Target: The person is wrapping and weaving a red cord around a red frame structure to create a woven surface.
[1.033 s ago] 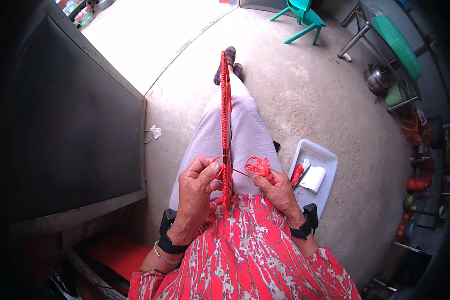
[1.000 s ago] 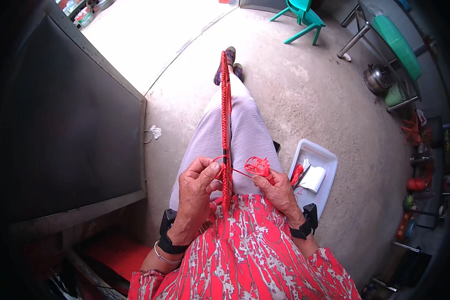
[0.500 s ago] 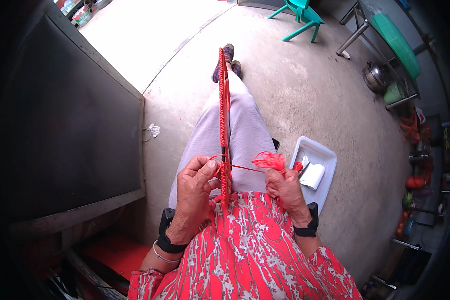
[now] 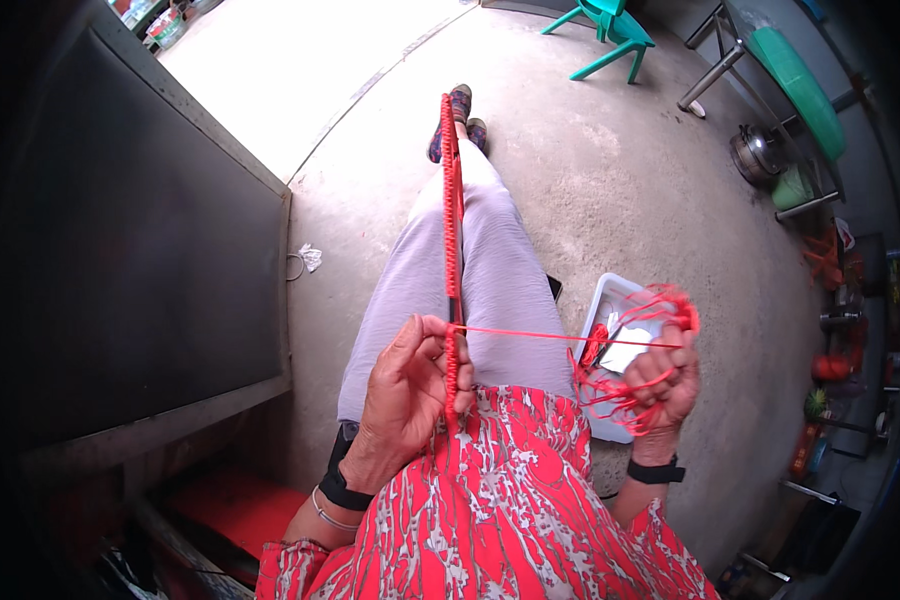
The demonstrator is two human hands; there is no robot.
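A long, narrow dark piece wrapped in knotted red cord stands out over my lap toward my feet, a short black stretch of it bare near my hands. My left hand is closed around its near end, thumb and forefinger pinching by the edge of the bare stretch. From there a single red strand runs taut to the right. My right hand is a fist around a loose bundle of red cord, its loops hanging and slightly blurred. What the piece is, I cannot tell.
Beside my right leg a white plastic tray holds a white roll, red cord and a dark tool. At left stands a dark panel. A green chair and a metal-legged table are farther off; a steel pot sits nearby.
My right hand has moved away to the right with the cord bundle, drawing the strand out longer, and now passes over the tray. My left hand has shifted its hold on the wrapped piece.
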